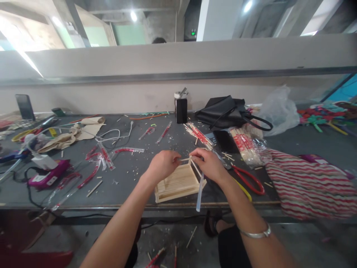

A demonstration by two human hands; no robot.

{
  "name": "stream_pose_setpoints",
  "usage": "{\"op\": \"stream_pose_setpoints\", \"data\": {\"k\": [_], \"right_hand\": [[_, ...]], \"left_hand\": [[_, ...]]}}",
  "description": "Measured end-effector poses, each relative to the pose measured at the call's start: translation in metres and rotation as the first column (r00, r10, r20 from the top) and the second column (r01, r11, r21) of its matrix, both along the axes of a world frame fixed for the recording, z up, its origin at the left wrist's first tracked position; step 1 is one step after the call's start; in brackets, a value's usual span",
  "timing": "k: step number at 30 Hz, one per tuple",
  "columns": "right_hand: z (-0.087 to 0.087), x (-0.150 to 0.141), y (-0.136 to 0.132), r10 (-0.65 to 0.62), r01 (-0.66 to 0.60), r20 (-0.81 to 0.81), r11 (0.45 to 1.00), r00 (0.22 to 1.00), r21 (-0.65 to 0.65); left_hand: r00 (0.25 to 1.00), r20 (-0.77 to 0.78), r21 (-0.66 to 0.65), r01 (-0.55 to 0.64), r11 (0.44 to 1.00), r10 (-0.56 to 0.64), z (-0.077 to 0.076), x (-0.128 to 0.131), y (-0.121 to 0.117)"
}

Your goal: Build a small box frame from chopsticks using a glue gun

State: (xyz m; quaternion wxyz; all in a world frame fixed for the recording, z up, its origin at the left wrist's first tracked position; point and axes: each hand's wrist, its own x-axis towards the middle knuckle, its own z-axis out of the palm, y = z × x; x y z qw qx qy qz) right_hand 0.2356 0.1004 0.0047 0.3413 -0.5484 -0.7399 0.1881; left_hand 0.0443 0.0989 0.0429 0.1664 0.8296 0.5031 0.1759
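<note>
A shallow tray-like piece made of thin wooden sticks (178, 182) lies near the table's front edge, between my hands. My left hand (164, 164) is closed in a pinch at its far side, on one end of a thin wooden stick (184, 160). My right hand (208, 163) pinches at the far right corner, where that stick meets others. A translucent glue stick (199, 193) juts down from under my right hand toward the table edge; how it is held is hidden. The fingertips partly cover the corner joint.
Red-handled pliers (249, 180), a dark phone (225, 141) and bundled sticks (245, 147) lie to the right, by a striped cloth (309, 182). Behind stand another phone (181, 111) and a black bag (223, 111). Left are plastic wrappers (103, 158), cables and a purple power strip (50, 175).
</note>
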Motion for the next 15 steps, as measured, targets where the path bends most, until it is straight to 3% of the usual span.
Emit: {"op": "stream_pose_setpoints", "data": {"k": [8, 15], "right_hand": [[-0.002, 0.001, 0.001, 0.01, -0.01, -0.002, 1.0, 1.0, 0.0], [-0.001, 0.001, 0.001, 0.009, -0.01, -0.001, 1.0, 1.0, -0.005]], "left_hand": [[0.992, 0.083, -0.004, 0.091, 0.996, -0.09, -0.009, 0.007, 0.01], [0.986, 0.134, -0.002, 0.097, 0.995, -0.096, -0.014, 0.005, 0.012]]}}
